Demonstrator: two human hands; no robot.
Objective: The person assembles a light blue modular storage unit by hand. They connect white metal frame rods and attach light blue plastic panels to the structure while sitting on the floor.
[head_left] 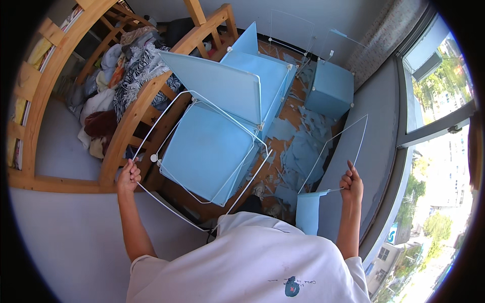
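On the left, my left hand (129, 177) is closed around the edge of a white wire frame (156, 121), which tilts in front of a light blue cube panel (202, 149). My right hand (352, 183) grips a second thin wire frame (329, 141) near its lower corner, with the index finger stretched upward. From that frame's lower edge hangs a piece of blue sheet (307, 209). Behind the left frame stands a storage unit of blue cubes, with one blue panel (222, 83) swung out from it.
A wooden bed frame (121, 129) with heaped clothes (129, 70) stands left. Torn blue sheets (303, 151) litter the wooden floor. One blue cube (331, 88) with bare wire frames (290, 33) stands at the back, by a curtain (386, 35). A window (444, 101) lines the right.
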